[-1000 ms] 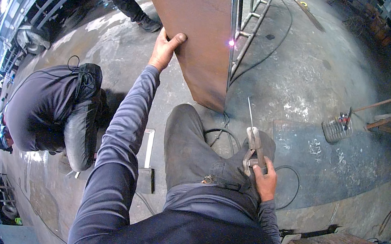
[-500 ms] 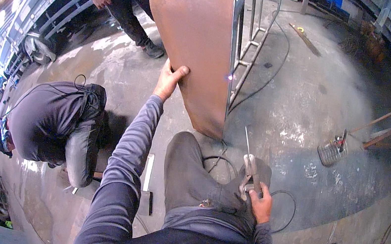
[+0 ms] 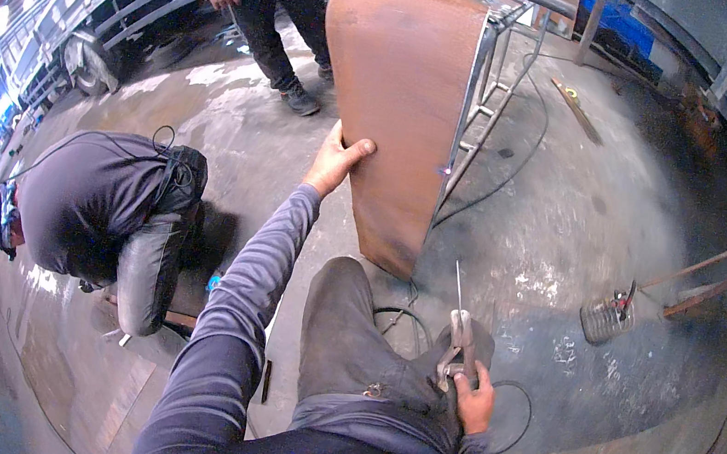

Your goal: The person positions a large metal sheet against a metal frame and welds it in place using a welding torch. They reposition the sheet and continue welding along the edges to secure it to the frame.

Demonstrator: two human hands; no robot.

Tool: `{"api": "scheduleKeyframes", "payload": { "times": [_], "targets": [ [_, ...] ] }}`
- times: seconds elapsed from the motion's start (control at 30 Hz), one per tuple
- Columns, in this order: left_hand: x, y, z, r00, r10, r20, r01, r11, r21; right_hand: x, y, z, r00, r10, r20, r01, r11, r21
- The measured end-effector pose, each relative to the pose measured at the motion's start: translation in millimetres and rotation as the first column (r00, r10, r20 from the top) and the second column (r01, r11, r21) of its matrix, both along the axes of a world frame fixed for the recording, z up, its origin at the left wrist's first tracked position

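My left hand (image 3: pixel 341 154) grips the left edge of an upright rusty brown steel panel (image 3: pixel 396 92), thumb across its face and fingers hidden behind. The panel is joined to a tubular metal frame (image 3: pixel 482 114) along its right side, where a small purple-white bright spot shows. My right hand (image 3: pixel 474 396) is closed on a metal clamp tool (image 3: pixel 461 343) over my right thigh, with a thin rod (image 3: pixel 459 282) pointing up from it. My legs are bent below the panel, and a dark cable lies looped on the floor beside them.
A co-worker (image 3: pixel 97 208) crouches at left with cables on their back; another person (image 3: pixel 272 19) stands behind the panel. A truck (image 3: pixel 87 12) lines the left. At right are a wire basket (image 3: pixel 606 317), leaning bars (image 3: pixel 688 300), a dark floor plate (image 3: pixel 601 390) and a long strip (image 3: pixel 579 113).
The view has tilted upward, so panel, people and floor sit lower in the picture and more background shows past the panel's top. Both my hands keep their holds.
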State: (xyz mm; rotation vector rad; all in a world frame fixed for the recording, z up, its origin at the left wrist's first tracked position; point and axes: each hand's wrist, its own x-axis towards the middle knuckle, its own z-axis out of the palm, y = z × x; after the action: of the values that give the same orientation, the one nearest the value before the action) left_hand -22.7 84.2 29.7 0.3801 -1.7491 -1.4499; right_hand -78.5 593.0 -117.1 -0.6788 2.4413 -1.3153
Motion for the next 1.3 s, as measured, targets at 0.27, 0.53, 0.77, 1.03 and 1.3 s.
{"api": "scheduleKeyframes", "payload": {
  "times": [0.27, 0.53, 0.77, 1.03, 1.3],
  "targets": [
    [3, 5, 7, 0.998, 0.005, 0.067, -0.005, 1.0, 0.001, -4, 3, -13, 1.0, -0.006, 0.001, 0.006, 0.999, 0.035],
    [3, 0, 3, 0.996, 0.025, 0.09, -0.025, 1.0, 0.001, -4, -1, -11, 1.0, -0.007, -0.025, 0.009, 0.998, 0.066],
    [2, -3, 1, 0.999, 0.016, 0.042, -0.014, 0.999, -0.033, -9, 1, -12, 0.999, 0.036, 0.005, -0.036, 0.997, 0.063],
    [3, 2, 4, 0.999, 0.046, 0.023, -0.046, 0.999, -0.022, -8, 0, -9, 0.999, 0.041, 0.029, -0.042, 0.998, 0.039],
    [1, 1, 4, 1.0, 0.002, -0.008, -0.002, 1.0, 0.013, -4, -5, 3, 0.995, 0.029, 0.091, -0.033, 0.998, 0.046]
  ]
}}
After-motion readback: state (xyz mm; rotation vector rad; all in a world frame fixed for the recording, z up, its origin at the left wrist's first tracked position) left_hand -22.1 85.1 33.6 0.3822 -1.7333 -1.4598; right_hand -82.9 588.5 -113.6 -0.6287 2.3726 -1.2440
